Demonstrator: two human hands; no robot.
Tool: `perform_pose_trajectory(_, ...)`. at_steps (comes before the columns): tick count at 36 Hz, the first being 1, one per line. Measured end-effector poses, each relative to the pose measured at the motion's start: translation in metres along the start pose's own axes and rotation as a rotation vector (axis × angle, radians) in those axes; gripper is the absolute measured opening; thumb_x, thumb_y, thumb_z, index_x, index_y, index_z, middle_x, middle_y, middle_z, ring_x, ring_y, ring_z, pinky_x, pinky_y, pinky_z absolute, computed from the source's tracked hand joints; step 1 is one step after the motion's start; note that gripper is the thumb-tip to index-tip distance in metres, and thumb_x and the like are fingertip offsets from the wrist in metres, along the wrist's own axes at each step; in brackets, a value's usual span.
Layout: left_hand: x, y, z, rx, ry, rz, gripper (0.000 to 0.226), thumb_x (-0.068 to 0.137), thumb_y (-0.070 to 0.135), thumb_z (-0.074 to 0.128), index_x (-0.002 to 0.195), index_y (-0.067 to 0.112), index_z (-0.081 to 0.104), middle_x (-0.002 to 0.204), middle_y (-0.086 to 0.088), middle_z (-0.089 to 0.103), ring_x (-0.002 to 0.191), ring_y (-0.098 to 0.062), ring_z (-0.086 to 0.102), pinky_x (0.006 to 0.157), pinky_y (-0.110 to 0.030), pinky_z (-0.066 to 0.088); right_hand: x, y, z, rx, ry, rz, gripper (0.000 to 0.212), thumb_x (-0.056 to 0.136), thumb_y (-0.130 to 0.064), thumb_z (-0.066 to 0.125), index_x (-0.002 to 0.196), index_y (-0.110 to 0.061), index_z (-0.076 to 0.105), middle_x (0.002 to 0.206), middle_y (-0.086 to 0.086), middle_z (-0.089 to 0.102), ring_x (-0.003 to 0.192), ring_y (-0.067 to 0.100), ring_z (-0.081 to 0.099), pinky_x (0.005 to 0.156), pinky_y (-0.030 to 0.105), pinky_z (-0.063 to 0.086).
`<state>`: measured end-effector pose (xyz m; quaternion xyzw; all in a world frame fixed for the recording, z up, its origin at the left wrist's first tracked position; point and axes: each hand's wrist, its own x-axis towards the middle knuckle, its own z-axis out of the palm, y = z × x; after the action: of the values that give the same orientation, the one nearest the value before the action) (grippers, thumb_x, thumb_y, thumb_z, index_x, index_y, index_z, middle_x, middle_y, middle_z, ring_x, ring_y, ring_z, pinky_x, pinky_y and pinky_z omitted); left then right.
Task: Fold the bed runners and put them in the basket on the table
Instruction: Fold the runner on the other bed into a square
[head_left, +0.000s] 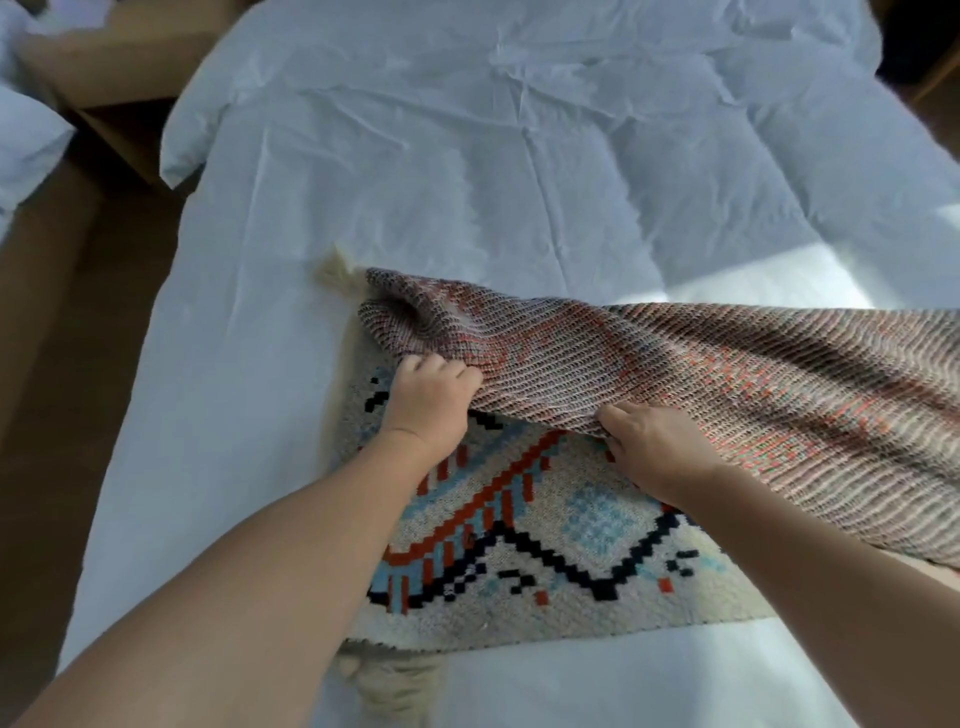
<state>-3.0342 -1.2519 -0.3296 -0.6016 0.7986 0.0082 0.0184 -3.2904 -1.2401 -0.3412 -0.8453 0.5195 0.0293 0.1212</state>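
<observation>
A woven bed runner (550, 545) with a cream ground and red, blue and black geometric pattern lies across the near end of the white bed (467, 182). Its right part is turned over onto the left part, so the dull reddish-grey underside (727, 374) faces up. My left hand (428, 397) grips the folded-over edge near the runner's left end. My right hand (652, 449) pinches the same edge further right. Cream tassels (335, 267) stick out at the far left corner, and more tassels (389, 680) hang at the near edge. No basket is in view.
A wrinkled white duvet (519, 104) covers the bed's far part. Brown wooden floor or frame (47, 364) runs along the left side, with another white bedding pile (26, 135) at the far left.
</observation>
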Motion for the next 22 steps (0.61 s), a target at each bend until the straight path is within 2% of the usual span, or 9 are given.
perform_pose_trajectory(5, -0.023, -0.024, -0.001, 0.011, -0.005, -0.071, 0.04, 0.078, -0.004, 0.026, 0.091, 0.018, 0.057, 0.089, 0.001, 0.059, 0.093, -0.024, 0.053, 0.091, -0.037, 0.033, -0.007, -0.007, -0.002, -0.038, -0.077, 0.046, 0.016, 0.1, -0.017, 0.039, 0.085, -0.02, 0.04, 0.082, -0.005, 0.055, 0.071, 0.015, 0.058, 0.07, 0.026, 0.054)
perform_pose_trajectory(8, -0.04, -0.033, -0.007, -0.002, 0.008, -0.045, 0.036, 0.073, 0.001, 0.016, 0.078, 0.02, 0.045, 0.077, 0.002, 0.046, 0.082, -0.023, 0.049, 0.087, -0.037, 0.036, -0.01, -0.018, -0.004, -0.075, -0.114, 0.062, 0.011, 0.101, -0.016, 0.04, 0.094, -0.017, 0.049, 0.091, -0.005, 0.057, 0.077, 0.013, 0.057, 0.081, 0.028, 0.053)
perform_pose_trajectory(9, -0.044, -0.033, -0.008, -0.017, 0.033, -0.014, 0.034, 0.073, 0.002, 0.016, 0.075, 0.02, 0.044, 0.073, 0.002, 0.042, 0.077, -0.023, 0.048, 0.081, -0.036, 0.038, -0.01, -0.023, -0.005, -0.086, -0.128, 0.055, 0.013, 0.1, -0.018, 0.043, 0.105, -0.016, 0.054, 0.098, -0.005, 0.06, 0.081, 0.013, 0.06, 0.085, 0.029, 0.053)
perform_pose_trajectory(11, -0.054, -0.029, -0.009, -0.012, 0.12, 0.03, 0.03, 0.068, 0.001, 0.019, 0.064, 0.018, 0.044, 0.062, 0.0, 0.04, 0.062, -0.023, 0.049, 0.063, -0.03, 0.034, -0.008, -0.034, -0.004, -0.097, -0.166, 0.022, 0.028, 0.098, -0.023, 0.049, 0.126, -0.019, 0.051, 0.111, -0.005, 0.062, 0.089, 0.013, 0.062, 0.088, 0.029, 0.053)
perform_pose_trajectory(13, -0.065, -0.025, -0.006, -0.015, 0.212, 0.046, 0.027, 0.063, 0.001, 0.025, 0.058, 0.015, 0.048, 0.056, 0.0, 0.044, 0.053, -0.022, 0.048, 0.057, -0.026, 0.026, -0.006, -0.05, -0.003, -0.081, -0.192, -0.019, 0.038, 0.097, -0.031, 0.051, 0.134, -0.022, 0.046, 0.115, -0.005, 0.062, 0.092, 0.013, 0.063, 0.089, 0.029, 0.053)
perform_pose_trajectory(15, -0.078, -0.02, -0.001, 0.001, 0.232, 0.062, 0.027, 0.062, 0.001, 0.029, 0.059, 0.014, 0.054, 0.057, -0.001, 0.049, 0.053, -0.022, 0.048, 0.056, -0.026, 0.026, -0.005, -0.066, 0.0, -0.071, -0.195, -0.048, 0.034, 0.099, -0.029, 0.047, 0.132, -0.021, 0.046, 0.106, -0.003, 0.063, 0.085, 0.014, 0.062, 0.076, 0.027, 0.054)
perform_pose_trajectory(18, -0.099, -0.017, 0.005, -0.02, 0.207, 0.043, 0.03, 0.062, 0.001, 0.031, 0.063, 0.012, 0.059, 0.061, -0.001, 0.052, 0.056, -0.023, 0.051, 0.058, -0.027, 0.03, -0.009, -0.081, 0.007, -0.071, -0.195, -0.071, 0.012, 0.1, -0.016, 0.043, 0.107, -0.016, 0.052, 0.072, -0.006, 0.054, 0.065, 0.014, 0.055, 0.055, 0.023, 0.047)
perform_pose_trajectory(20, -0.115, -0.021, 0.006, -0.015, 0.185, -0.03, 0.027, 0.063, -0.005, 0.043, 0.069, 0.011, 0.063, 0.065, -0.002, 0.057, 0.061, -0.024, 0.055, 0.058, -0.029, 0.038, -0.017, -0.084, 0.007, -0.038, -0.182, -0.101, 0.012, 0.101, -0.026, 0.046, 0.094, -0.017, 0.051, 0.067, -0.007, 0.051, 0.062, 0.013, 0.055, 0.053, 0.022, 0.045)
perform_pose_trajectory(22, -0.13, -0.026, 0.004, -0.02, 0.112, -0.118, 0.029, 0.059, -0.013, 0.059, 0.076, 0.009, 0.066, 0.071, -0.005, 0.062, 0.068, -0.028, 0.059, 0.063, -0.034, 0.044, -0.028, -0.079, 0.008, 0.012, -0.163, -0.164, 0.026, 0.101, -0.039, 0.044, 0.097, -0.016, 0.055, 0.072, -0.007, 0.058, 0.065, 0.013, 0.059, 0.06, 0.023, 0.051)
